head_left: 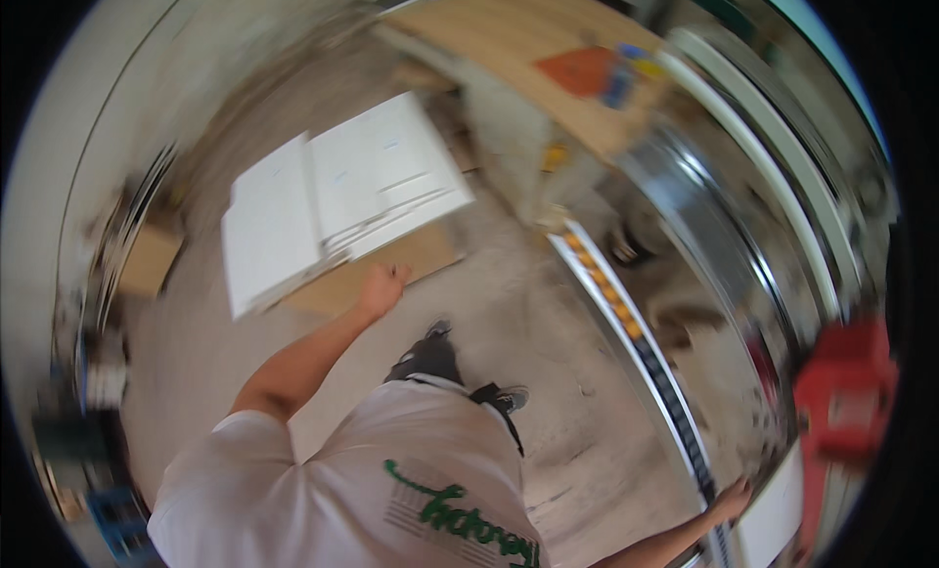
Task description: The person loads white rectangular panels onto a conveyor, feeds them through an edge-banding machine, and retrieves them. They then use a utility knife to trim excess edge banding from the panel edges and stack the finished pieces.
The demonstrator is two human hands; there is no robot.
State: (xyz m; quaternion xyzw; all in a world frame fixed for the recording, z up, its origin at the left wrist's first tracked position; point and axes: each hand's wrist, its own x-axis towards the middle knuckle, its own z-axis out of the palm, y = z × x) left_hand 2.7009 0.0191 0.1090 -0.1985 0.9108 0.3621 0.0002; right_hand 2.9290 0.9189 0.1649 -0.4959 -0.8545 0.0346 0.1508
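My left hand hangs with its fingers loosely curled and nothing visible in them, in front of a stack of white panels. Those flat panels lie unevenly in two groups, with a brown cardboard box showing beneath. At the lower right, my right hand is closed at the edge of a white panel, its fingertips partly blurred. This panel stands beside the end of a narrow roller track with yellow and black rollers, and runs toward a red machine part.
A wooden-topped workbench at the far right carries an orange sheet and a blue bottle. Metal rails run along the right side. By the left wall stand a cardboard piece and a blue crate.
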